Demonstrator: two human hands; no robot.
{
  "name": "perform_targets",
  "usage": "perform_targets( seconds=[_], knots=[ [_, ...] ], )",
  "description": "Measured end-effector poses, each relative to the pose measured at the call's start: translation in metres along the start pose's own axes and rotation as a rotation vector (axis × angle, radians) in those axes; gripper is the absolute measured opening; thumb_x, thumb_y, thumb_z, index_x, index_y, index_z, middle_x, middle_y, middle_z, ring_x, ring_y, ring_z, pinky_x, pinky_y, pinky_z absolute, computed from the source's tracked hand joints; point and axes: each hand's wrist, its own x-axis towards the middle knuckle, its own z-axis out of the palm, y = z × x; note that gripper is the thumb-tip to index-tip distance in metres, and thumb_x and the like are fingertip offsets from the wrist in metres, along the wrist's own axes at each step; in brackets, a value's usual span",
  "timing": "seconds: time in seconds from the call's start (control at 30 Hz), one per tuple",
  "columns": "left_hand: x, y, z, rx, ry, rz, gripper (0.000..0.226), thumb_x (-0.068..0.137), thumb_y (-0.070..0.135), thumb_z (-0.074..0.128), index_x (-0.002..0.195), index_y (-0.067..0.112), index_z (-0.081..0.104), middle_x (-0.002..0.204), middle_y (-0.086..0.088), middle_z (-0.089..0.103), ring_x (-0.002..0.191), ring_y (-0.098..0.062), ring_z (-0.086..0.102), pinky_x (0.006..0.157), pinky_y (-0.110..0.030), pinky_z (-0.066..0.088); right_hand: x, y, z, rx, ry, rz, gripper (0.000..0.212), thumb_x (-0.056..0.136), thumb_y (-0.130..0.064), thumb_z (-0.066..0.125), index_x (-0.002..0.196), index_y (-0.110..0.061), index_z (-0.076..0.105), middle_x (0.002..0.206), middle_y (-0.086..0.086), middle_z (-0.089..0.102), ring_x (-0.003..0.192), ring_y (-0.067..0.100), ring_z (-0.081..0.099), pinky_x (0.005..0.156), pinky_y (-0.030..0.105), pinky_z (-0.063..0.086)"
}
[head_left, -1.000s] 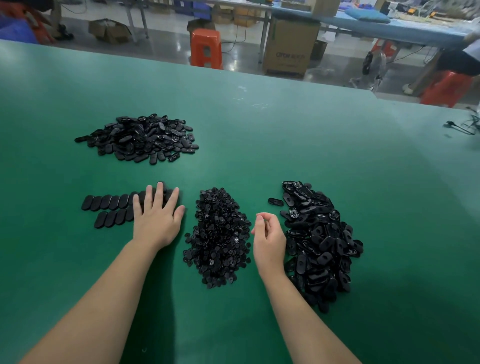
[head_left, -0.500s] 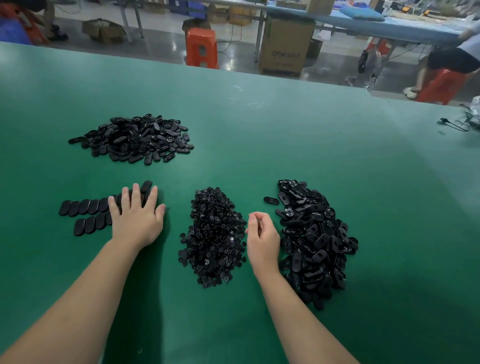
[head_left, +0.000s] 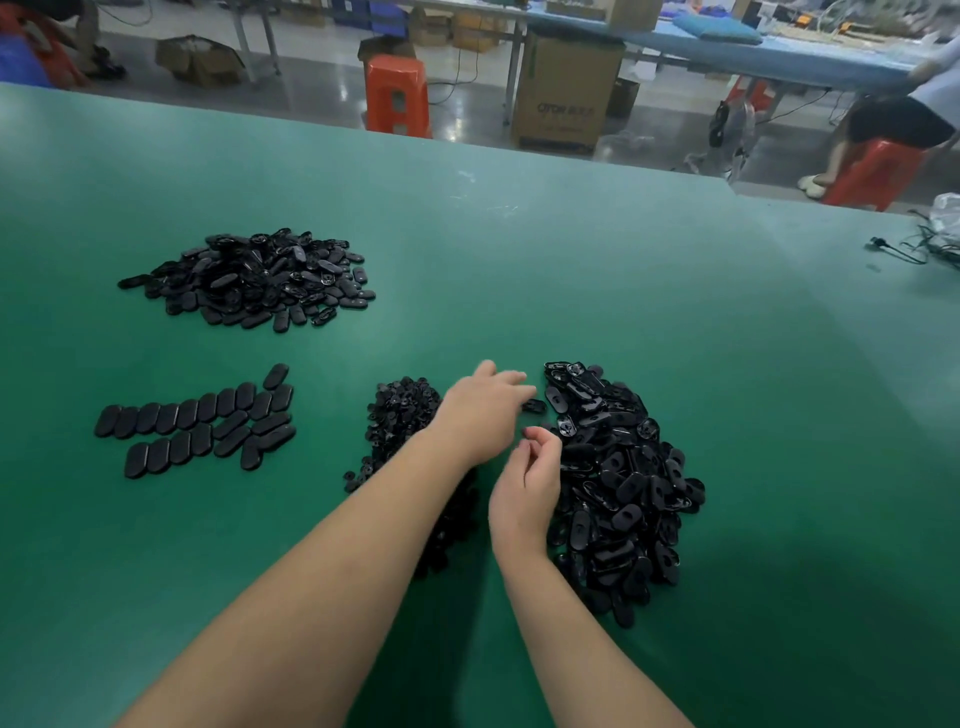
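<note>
Black plastic parts lie in groups on a green table (head_left: 571, 286). A heap of open oval shells (head_left: 623, 483) is at the right and a heap of small round pieces (head_left: 397, 415) in the middle. Finished oval pieces lie in two rows (head_left: 197, 421) at the left, and another heap of ovals (head_left: 254, 278) is farther back. My left hand (head_left: 483, 410) stretches over the small pieces, its fingers straight and touching a lone oval shell (head_left: 535, 406). My right hand (head_left: 524, 493) is curled beside the right heap and pinches a small black piece at its fingertips.
A black cable and a plastic bag (head_left: 930, 244) lie at the table's far right. Beyond the far edge stand an orange stool (head_left: 397, 96), a cardboard box (head_left: 566, 93) and a seated person (head_left: 904, 124) on a red stool.
My left hand left the rows of finished ovals and swung right across the small-piece heap to the lone shell. My right hand stayed curled in place.
</note>
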Motion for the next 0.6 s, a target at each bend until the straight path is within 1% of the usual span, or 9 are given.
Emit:
perform_targets(
  seconds=[0.07, 0.13, 0.2, 0.27, 0.37, 0.43, 0.5, 0.57, 0.6],
  knots=[
    [0.009, 0.007, 0.010, 0.067, -0.097, 0.027, 0.044, 0.100, 0.019, 0.048, 0.144, 0.025, 0.050, 0.155, 0.004, 0.042, 0.125, -0.026, 0.041, 0.095, -0.039, 0.044, 0.001, 0.000, 0.000, 0.003, 0.038, -0.017, 0.016, 0.104, -0.008, 0.043, 0.112, -0.012, 0.056, 0.112, 0.004, 0.061, 0.104, 0.021, 0.057, 0.090, 0.032, 0.045],
    [0.012, 0.009, 0.018, 0.087, -0.123, 0.035, 0.034, 0.099, 0.019, 0.045, 0.131, 0.022, 0.058, 0.144, 0.004, 0.053, 0.118, -0.025, 0.043, 0.090, -0.037, 0.041, 0.001, 0.000, 0.000, 0.007, 0.045, -0.023, 0.016, 0.104, -0.007, 0.042, 0.110, -0.015, 0.055, 0.113, 0.004, 0.060, 0.103, 0.018, 0.055, 0.090, 0.030, 0.044],
    [0.012, 0.007, 0.024, 0.100, -0.090, 0.027, 0.026, 0.098, 0.019, 0.046, 0.117, 0.021, 0.064, 0.129, 0.003, 0.061, 0.112, -0.023, 0.046, 0.085, -0.034, 0.039, 0.001, 0.001, 0.001, 0.006, 0.039, -0.041, 0.016, 0.104, -0.007, 0.043, 0.109, -0.015, 0.056, 0.113, 0.004, 0.060, 0.103, 0.017, 0.055, 0.090, 0.029, 0.044],
    [0.011, 0.002, 0.029, 0.113, -0.013, 0.002, 0.024, 0.098, 0.022, 0.047, 0.110, 0.020, 0.068, 0.116, 0.002, 0.066, 0.106, -0.022, 0.049, 0.081, -0.032, 0.038, 0.002, 0.002, 0.002, 0.002, 0.028, -0.050, 0.017, 0.104, -0.006, 0.044, 0.111, -0.012, 0.057, 0.113, 0.004, 0.061, 0.104, 0.016, 0.056, 0.092, 0.028, 0.044],
    [0.007, -0.007, 0.035, 0.012, 0.034, -0.061, 0.023, 0.097, 0.024, 0.052, 0.115, 0.017, 0.066, 0.110, -0.002, 0.065, 0.108, -0.023, 0.050, 0.082, -0.032, 0.042, 0.003, 0.004, 0.002, -0.016, 0.012, -0.057, 0.017, 0.104, -0.006, 0.043, 0.111, -0.012, 0.058, 0.113, 0.002, 0.061, 0.104, 0.013, 0.055, 0.093, 0.027, 0.042],
    [0.004, -0.010, 0.034, -0.015, -0.005, -0.082, 0.024, 0.098, 0.024, 0.052, 0.118, 0.014, 0.062, 0.111, -0.004, 0.062, 0.110, -0.025, 0.052, 0.082, -0.035, 0.044, 0.003, 0.005, 0.002, -0.026, 0.007, -0.055, 0.018, 0.104, -0.007, 0.043, 0.113, -0.010, 0.058, 0.114, 0.003, 0.061, 0.106, 0.015, 0.054, 0.095, 0.028, 0.042],
    [0.002, -0.010, 0.030, 0.045, -0.020, -0.075, 0.020, 0.100, 0.024, 0.050, 0.111, 0.014, 0.063, 0.106, -0.005, 0.060, 0.105, -0.026, 0.056, 0.070, -0.035, 0.041, 0.003, 0.004, 0.003, -0.031, 0.009, -0.048, 0.019, 0.105, -0.008, 0.042, 0.115, -0.009, 0.058, 0.115, 0.003, 0.061, 0.107, 0.015, 0.054, 0.096, 0.029, 0.042],
    [-0.001, -0.009, 0.024, 0.080, 0.056, -0.089, 0.020, 0.100, 0.023, 0.048, 0.104, 0.017, 0.067, 0.101, -0.002, 0.062, 0.098, -0.025, 0.061, 0.064, -0.033, 0.037, 0.003, 0.004, 0.003, -0.033, 0.002, -0.030, 0.021, 0.105, -0.010, 0.042, 0.118, -0.009, 0.058, 0.117, 0.005, 0.062, 0.108, 0.019, 0.056, 0.099, 0.036, 0.044],
    [-0.003, -0.009, 0.021, 0.053, 0.130, -0.107, 0.021, 0.099, 0.025, 0.049, 0.102, 0.018, 0.069, 0.099, -0.001, 0.064, 0.095, -0.024, 0.063, 0.064, -0.032, 0.040, 0.003, 0.004, 0.003, -0.032, -0.008, -0.013, 0.023, 0.105, -0.011, 0.042, 0.121, -0.009, 0.058, 0.118, 0.007, 0.063, 0.108, 0.024, 0.058, 0.099, 0.042, 0.045]
  ],
)
